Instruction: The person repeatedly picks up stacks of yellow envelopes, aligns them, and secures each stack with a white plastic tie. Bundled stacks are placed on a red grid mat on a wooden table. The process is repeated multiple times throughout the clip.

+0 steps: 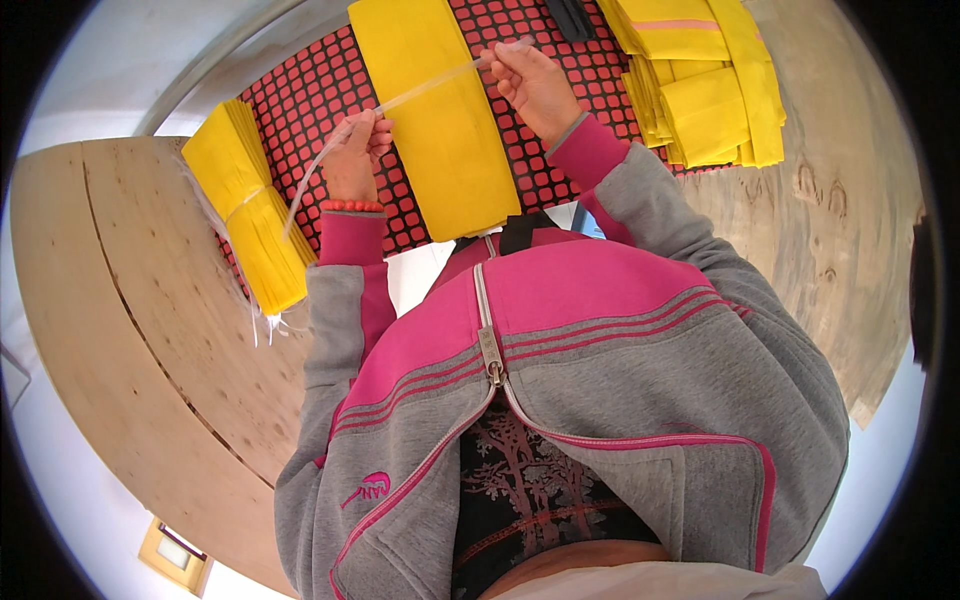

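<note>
Nearest the camera is the person's own jacket point(600, 380), soft grey fleece with pink panels, a metal zip half undone over a dark printed shirt. Its pink ribbed cuffs lead up to the two hands. The left hand point(352, 160), with a string of small orange beads at the wrist, is closed, its fingertips pinched on one end of a thin, clear plastic strip point(425, 88). The right hand point(535, 85) pinches the other end, thumb against fingers, and holds it a little higher. The strip runs taut between the two hands, slanting across and just above a long, flat stack of yellow paper point(445, 120) that lies lengthwise in front of the person. The stack rests on a red mat point(300, 90) patterned with a dark grid, its squares rounded and slightly raised in look. To the left, partly on the mat and partly on the counter point(130, 320), sits a bundle of yellow paper point(250, 215) cinched at the middle by a clear strip, its ends fanned. The counter is pale plywood with visible grain and knots. Farther off to the right lies a loose pile of folded yellow sheets point(705, 80).
</note>
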Demonstrator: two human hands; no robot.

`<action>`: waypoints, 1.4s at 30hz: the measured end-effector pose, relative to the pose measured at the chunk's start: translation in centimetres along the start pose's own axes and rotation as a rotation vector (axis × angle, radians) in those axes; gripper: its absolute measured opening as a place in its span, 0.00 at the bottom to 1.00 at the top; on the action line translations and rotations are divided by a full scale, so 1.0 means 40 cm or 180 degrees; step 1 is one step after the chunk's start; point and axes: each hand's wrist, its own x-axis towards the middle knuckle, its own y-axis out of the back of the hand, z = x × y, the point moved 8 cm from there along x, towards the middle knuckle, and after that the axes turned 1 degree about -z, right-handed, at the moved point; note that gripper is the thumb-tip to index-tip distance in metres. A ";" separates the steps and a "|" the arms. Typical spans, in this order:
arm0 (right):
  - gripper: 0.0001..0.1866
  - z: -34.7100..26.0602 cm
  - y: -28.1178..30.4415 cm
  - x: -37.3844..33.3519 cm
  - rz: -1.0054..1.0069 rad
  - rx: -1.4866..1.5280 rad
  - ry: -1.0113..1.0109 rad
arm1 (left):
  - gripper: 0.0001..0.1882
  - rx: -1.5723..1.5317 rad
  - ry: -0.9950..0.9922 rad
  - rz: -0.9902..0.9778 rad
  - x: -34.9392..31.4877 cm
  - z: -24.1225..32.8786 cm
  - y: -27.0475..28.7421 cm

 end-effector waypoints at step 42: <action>0.11 0.067 0.077 0.083 0.0317 -0.4191 0.0673 | 0.09 0.0116 0.1092 -0.0072 0.122 -0.180 0.034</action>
